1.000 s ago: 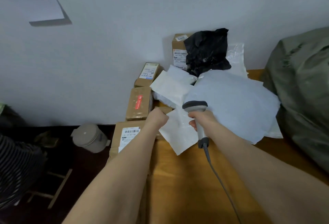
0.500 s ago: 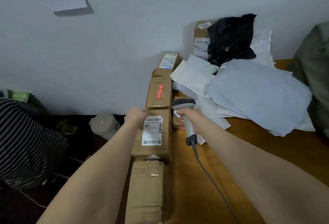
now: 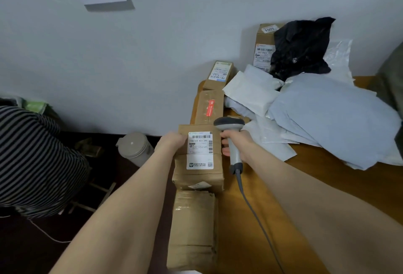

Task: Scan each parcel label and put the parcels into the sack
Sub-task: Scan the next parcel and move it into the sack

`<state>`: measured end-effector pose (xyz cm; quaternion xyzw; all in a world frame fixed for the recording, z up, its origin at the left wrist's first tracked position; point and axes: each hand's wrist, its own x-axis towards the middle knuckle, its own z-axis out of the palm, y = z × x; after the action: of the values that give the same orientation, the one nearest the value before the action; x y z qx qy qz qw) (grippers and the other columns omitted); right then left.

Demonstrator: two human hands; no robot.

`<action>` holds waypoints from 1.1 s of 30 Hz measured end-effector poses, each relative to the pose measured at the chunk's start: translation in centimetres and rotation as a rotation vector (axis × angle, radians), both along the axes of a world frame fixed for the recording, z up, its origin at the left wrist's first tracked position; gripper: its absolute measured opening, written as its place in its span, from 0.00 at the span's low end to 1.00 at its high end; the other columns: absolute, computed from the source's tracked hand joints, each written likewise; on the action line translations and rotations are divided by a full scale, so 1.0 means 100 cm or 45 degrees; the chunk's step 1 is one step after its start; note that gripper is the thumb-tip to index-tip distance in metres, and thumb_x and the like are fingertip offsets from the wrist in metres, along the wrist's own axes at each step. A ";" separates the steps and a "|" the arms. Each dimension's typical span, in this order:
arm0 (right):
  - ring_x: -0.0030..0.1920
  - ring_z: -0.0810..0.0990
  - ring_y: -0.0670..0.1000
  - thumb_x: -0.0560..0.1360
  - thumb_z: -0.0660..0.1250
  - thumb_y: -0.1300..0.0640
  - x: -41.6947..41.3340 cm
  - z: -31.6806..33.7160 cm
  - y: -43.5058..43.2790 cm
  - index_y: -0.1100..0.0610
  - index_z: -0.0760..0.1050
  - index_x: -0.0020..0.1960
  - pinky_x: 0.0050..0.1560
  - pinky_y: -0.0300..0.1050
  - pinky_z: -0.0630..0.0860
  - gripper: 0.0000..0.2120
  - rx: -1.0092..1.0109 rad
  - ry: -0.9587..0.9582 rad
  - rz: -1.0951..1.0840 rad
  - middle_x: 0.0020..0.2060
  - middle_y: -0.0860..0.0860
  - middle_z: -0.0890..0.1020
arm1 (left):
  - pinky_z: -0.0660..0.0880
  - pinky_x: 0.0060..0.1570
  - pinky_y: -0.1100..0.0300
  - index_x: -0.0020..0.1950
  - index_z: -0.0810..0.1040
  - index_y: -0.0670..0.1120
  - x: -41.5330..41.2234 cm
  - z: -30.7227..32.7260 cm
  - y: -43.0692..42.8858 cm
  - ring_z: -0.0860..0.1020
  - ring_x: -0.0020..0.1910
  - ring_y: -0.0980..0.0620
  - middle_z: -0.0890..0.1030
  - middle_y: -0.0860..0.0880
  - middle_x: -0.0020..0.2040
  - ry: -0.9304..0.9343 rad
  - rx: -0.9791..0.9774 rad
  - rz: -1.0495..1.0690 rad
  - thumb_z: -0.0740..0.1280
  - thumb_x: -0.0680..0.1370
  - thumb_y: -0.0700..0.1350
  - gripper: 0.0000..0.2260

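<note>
A brown cardboard parcel [image 3: 199, 175] with a white barcode label [image 3: 200, 150] on top lies at the left edge of the wooden table [image 3: 327, 186]. My left hand [image 3: 172, 141] grips the parcel's far left edge. My right hand [image 3: 234, 144] holds a grey corded barcode scanner [image 3: 231, 134] just right of the label, its head above the parcel's far right corner. The green sack [image 3: 392, 82] shows only at the right edge.
More cardboard boxes line the table's left edge: one nearer me [image 3: 193, 232], one with red tape [image 3: 210, 108], others by the wall [image 3: 220, 75]. White and pale blue mailers [image 3: 327, 116] and a black bag [image 3: 301, 49] pile at the back. A person in stripes [image 3: 32, 160] and a beige bin [image 3: 136, 148] are at left.
My view swung left from the mailer pile to the row of boxes. My left hand left the white mailer and took the labelled parcel. The scanner moved over beside its label.
</note>
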<state>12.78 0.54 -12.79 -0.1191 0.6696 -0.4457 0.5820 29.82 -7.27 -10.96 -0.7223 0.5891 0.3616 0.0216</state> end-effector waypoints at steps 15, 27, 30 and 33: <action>0.33 0.81 0.53 0.73 0.71 0.61 -0.114 0.091 0.019 0.62 0.76 0.46 0.32 0.42 0.77 0.06 -0.224 0.263 -0.377 0.37 0.59 0.83 | 0.77 0.50 0.54 0.48 0.82 0.45 -0.109 0.089 0.000 0.81 0.47 0.42 0.83 0.45 0.46 0.216 -0.552 0.034 0.59 0.70 0.60 0.22; 0.50 0.82 0.56 0.68 0.76 0.54 -0.157 0.052 0.015 0.58 0.77 0.49 0.57 0.55 0.78 0.14 -0.162 0.450 -0.509 0.47 0.55 0.84 | 0.72 0.41 0.63 0.55 0.78 0.45 -0.177 0.031 0.019 0.79 0.44 0.51 0.82 0.44 0.53 0.933 -0.075 0.069 0.63 0.77 0.37 0.10; 0.49 0.80 0.54 0.71 0.75 0.56 -0.158 0.046 0.008 0.56 0.76 0.48 0.54 0.50 0.77 0.10 -0.128 0.491 -0.484 0.46 0.53 0.82 | 0.74 0.48 0.61 0.63 0.74 0.50 -0.175 0.019 0.014 0.77 0.56 0.50 0.79 0.46 0.58 0.996 0.144 0.067 0.65 0.77 0.41 0.14; 0.49 0.79 0.53 0.72 0.74 0.57 -0.161 0.046 0.004 0.56 0.76 0.49 0.55 0.49 0.76 0.10 -0.090 0.486 -0.467 0.47 0.53 0.82 | 0.69 0.66 0.46 0.66 0.71 0.51 -0.175 0.007 0.015 0.74 0.62 0.46 0.76 0.47 0.63 0.915 0.355 0.021 0.67 0.75 0.49 0.19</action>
<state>-3.34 0.91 -8.23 -0.0979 0.7618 -0.5363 0.3500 12.30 -5.81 -10.25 -0.5444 0.4984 0.6685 -0.0913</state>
